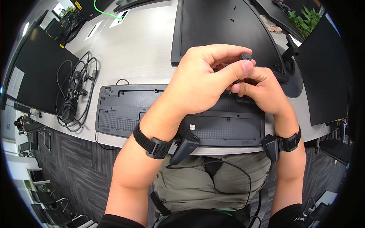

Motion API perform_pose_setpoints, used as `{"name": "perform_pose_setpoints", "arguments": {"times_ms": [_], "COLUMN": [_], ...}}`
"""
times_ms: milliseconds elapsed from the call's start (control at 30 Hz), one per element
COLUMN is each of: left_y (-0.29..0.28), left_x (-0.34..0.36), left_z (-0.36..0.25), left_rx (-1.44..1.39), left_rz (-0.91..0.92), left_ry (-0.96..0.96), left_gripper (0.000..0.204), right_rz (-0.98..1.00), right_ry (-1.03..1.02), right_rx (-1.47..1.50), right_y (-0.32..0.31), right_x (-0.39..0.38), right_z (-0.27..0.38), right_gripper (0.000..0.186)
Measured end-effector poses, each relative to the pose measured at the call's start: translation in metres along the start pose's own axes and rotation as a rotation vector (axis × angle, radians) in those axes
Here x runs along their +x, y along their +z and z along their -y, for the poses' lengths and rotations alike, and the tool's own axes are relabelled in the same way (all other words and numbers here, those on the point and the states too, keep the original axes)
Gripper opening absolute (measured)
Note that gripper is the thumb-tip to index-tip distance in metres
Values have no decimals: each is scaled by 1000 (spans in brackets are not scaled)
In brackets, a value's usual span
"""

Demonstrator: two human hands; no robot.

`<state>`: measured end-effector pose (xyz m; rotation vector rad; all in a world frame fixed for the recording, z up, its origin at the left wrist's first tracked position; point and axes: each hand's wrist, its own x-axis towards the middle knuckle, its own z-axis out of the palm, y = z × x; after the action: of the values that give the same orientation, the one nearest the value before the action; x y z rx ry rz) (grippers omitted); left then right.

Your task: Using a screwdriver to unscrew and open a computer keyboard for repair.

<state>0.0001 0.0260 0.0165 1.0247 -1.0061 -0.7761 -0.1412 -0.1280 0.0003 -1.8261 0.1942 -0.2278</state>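
A black keyboard (133,125) lies underside up along the desk's front edge. Above its right half, my left hand (216,79) grips a small black cylindrical object (245,57) with a round top, like a screwdriver handle, between thumb and fingers. My right hand (262,91) is closed just below it, its thumb and fingers around the lower part of that dark object; the exact part held is mostly hidden. Both wrists carry black straps with boxy devices (183,146).
A black monitor (213,26) lies at the back with small screws on it, beside a stand (294,83). Tangled black cables and an adapter (70,110) sit at left on the pale desk (129,53). Dark screens (323,72) flank both sides; a plant (304,21) is behind.
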Motion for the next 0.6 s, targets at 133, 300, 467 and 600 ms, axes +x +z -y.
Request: {"name": "perform_pose_setpoints", "arguments": {"times_ms": [133,300,467,600], "left_y": [0,-1,0,0], "left_x": [0,0,0,-1], "left_z": [5,4,2,2], "left_rx": [17,43,57,61], "left_rz": [-15,-33,-49,-56], "left_ry": [19,-4,0,-14], "left_gripper": [35,35,34,34], "right_rz": [12,29,9,11], "right_ry": [-7,19,-2,30], "right_rx": [-11,22,51,53], "right_y": [0,-1,2,1], "right_x": [1,1,1,0], "right_z": [-2,-3,-3,-2], "right_gripper": [10,11,11,12]}}
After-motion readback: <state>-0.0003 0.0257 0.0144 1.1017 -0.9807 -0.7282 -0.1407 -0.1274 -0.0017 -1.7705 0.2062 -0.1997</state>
